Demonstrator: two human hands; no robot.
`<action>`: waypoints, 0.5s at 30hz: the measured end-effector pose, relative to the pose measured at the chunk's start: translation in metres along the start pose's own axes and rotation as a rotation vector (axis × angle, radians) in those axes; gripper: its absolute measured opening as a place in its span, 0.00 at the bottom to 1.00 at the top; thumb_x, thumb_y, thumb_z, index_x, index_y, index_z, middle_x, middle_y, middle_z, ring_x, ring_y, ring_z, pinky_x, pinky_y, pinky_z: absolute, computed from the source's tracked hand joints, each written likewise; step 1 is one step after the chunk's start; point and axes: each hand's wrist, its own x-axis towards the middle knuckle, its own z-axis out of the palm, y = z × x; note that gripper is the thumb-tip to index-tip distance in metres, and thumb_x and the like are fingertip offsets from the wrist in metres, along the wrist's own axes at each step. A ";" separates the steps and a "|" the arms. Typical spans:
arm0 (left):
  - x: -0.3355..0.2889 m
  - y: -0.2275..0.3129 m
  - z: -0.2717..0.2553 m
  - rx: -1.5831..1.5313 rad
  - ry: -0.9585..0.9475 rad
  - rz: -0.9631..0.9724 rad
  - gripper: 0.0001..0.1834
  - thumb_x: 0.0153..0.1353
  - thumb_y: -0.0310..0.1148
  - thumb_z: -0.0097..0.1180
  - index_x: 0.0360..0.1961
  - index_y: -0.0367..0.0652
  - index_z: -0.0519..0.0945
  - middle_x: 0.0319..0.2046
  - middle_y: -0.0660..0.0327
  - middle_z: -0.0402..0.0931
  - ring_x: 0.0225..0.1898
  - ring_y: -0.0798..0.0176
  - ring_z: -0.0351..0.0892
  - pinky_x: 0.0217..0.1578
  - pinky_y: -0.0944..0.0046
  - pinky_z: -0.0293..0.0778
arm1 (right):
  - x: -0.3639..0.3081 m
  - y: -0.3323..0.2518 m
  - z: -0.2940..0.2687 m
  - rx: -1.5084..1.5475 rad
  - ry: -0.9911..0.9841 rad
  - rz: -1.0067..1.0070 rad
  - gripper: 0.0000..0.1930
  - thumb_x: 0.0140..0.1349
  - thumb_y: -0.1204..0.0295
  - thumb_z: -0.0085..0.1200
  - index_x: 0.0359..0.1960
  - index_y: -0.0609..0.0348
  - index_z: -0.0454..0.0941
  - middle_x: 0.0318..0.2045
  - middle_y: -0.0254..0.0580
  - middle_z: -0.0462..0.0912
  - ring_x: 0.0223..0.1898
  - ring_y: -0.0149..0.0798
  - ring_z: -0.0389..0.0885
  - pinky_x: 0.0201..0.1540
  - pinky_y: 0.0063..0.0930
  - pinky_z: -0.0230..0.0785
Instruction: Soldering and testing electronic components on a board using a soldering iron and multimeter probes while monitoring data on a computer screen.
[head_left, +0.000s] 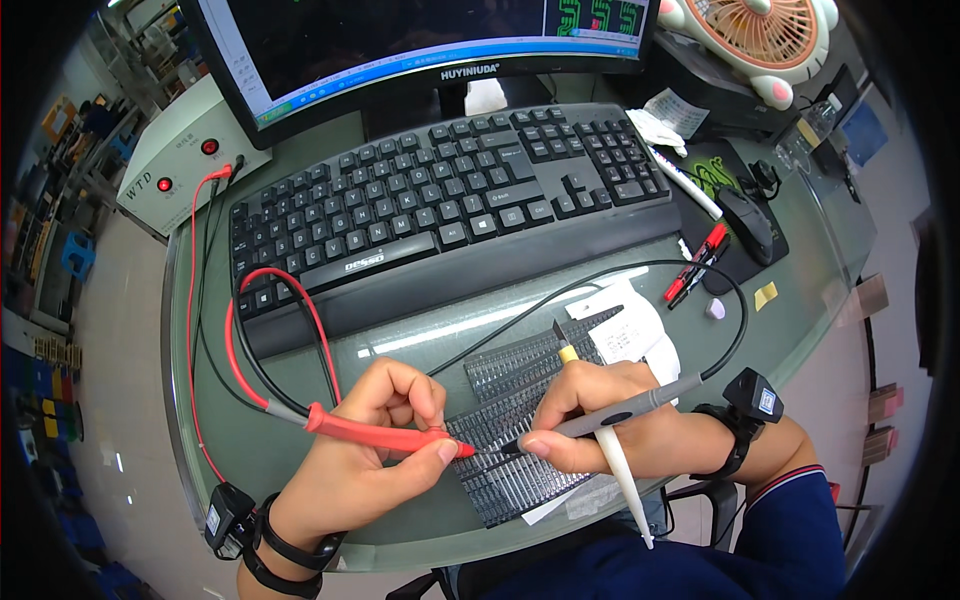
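Observation:
My left hand (385, 440) is closed around a red test probe (375, 430), whose tip points right over a dark panel (500, 490) set with rows of small shiny parts. My right hand (620, 420) grips a grey and black test probe (630, 405), its tip angled left toward the same panel. Both tips are close together at the panel; whether they touch it, I cannot tell. Also tucked in my right hand is a craft knife (625, 485) with a white tapering handle, a yellow collar and a dark blade pointing away from me. Another dark panel (500, 365) lies just beyond.
Behind the panels lies a black keyboard (420, 190), below a monitor (450, 75). A light box (180, 160) with red buttons stands left, wired to the red probe's lead. To the right are red markers (697, 262), a mouse (745, 225), white paper (630, 335) and a fan (760, 30).

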 end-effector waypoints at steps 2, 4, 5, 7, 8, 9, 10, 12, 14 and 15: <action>0.000 -0.001 0.000 0.001 0.003 -0.002 0.17 0.52 0.19 0.59 0.37 0.43 0.63 0.34 0.61 0.66 0.33 0.73 0.71 0.36 0.70 0.73 | 0.000 0.000 0.000 0.004 -0.004 0.010 0.13 0.58 0.63 0.60 0.28 0.57 0.71 0.19 0.34 0.74 0.19 0.29 0.73 0.20 0.24 0.62; 0.000 -0.001 0.001 0.002 0.004 -0.004 0.17 0.52 0.19 0.59 0.37 0.43 0.63 0.34 0.61 0.66 0.34 0.73 0.71 0.36 0.71 0.73 | 0.000 0.002 0.001 -0.001 0.007 -0.033 0.12 0.58 0.64 0.60 0.28 0.57 0.71 0.19 0.35 0.75 0.19 0.30 0.73 0.20 0.24 0.62; 0.000 -0.001 0.001 0.000 0.002 -0.003 0.17 0.52 0.19 0.58 0.37 0.43 0.63 0.34 0.61 0.66 0.34 0.73 0.71 0.36 0.71 0.73 | 0.000 0.002 0.001 0.000 0.007 -0.032 0.12 0.58 0.64 0.60 0.28 0.57 0.71 0.19 0.35 0.75 0.19 0.30 0.73 0.20 0.24 0.62; 0.000 -0.001 0.001 -0.002 0.002 -0.004 0.17 0.52 0.19 0.58 0.37 0.43 0.63 0.34 0.61 0.66 0.34 0.73 0.71 0.36 0.71 0.73 | 0.000 0.002 0.002 -0.013 0.018 -0.068 0.12 0.58 0.64 0.59 0.27 0.58 0.71 0.19 0.35 0.75 0.19 0.30 0.74 0.20 0.24 0.63; 0.000 -0.002 0.001 -0.003 0.006 -0.002 0.17 0.52 0.19 0.58 0.37 0.43 0.63 0.34 0.61 0.66 0.34 0.73 0.71 0.36 0.71 0.73 | 0.000 0.003 0.002 -0.012 0.018 -0.068 0.12 0.58 0.64 0.59 0.27 0.58 0.71 0.19 0.35 0.75 0.19 0.30 0.74 0.20 0.24 0.63; 0.000 -0.002 0.002 -0.004 0.009 -0.001 0.17 0.52 0.19 0.58 0.37 0.43 0.63 0.34 0.61 0.66 0.34 0.74 0.71 0.36 0.71 0.73 | 0.000 0.003 0.002 -0.014 0.021 -0.075 0.12 0.58 0.64 0.59 0.27 0.58 0.72 0.19 0.35 0.75 0.19 0.30 0.74 0.21 0.24 0.63; 0.000 -0.002 0.002 -0.004 0.009 -0.002 0.17 0.52 0.19 0.58 0.37 0.43 0.63 0.34 0.61 0.66 0.34 0.74 0.71 0.36 0.71 0.73 | 0.000 0.004 0.003 -0.015 0.024 -0.082 0.12 0.58 0.65 0.59 0.27 0.58 0.72 0.19 0.35 0.75 0.19 0.30 0.74 0.21 0.24 0.63; 0.000 -0.001 0.001 0.024 0.007 0.007 0.17 0.52 0.19 0.58 0.36 0.43 0.63 0.34 0.61 0.66 0.34 0.74 0.70 0.36 0.71 0.73 | -0.001 0.006 0.003 -0.007 0.025 -0.090 0.12 0.58 0.64 0.59 0.27 0.58 0.72 0.20 0.36 0.75 0.19 0.31 0.74 0.21 0.24 0.63; 0.000 0.001 0.001 0.029 0.004 0.005 0.17 0.52 0.19 0.58 0.36 0.43 0.63 0.34 0.61 0.66 0.34 0.74 0.70 0.36 0.71 0.73 | -0.001 0.005 0.003 0.002 0.026 -0.098 0.12 0.58 0.64 0.59 0.27 0.58 0.72 0.20 0.36 0.76 0.19 0.31 0.74 0.21 0.24 0.63; 0.000 0.000 0.001 0.035 0.002 0.004 0.17 0.52 0.19 0.58 0.36 0.43 0.63 0.34 0.61 0.66 0.34 0.73 0.70 0.36 0.71 0.73 | -0.001 0.004 0.002 0.004 0.024 -0.083 0.12 0.58 0.65 0.60 0.27 0.59 0.72 0.20 0.36 0.76 0.20 0.31 0.74 0.21 0.24 0.63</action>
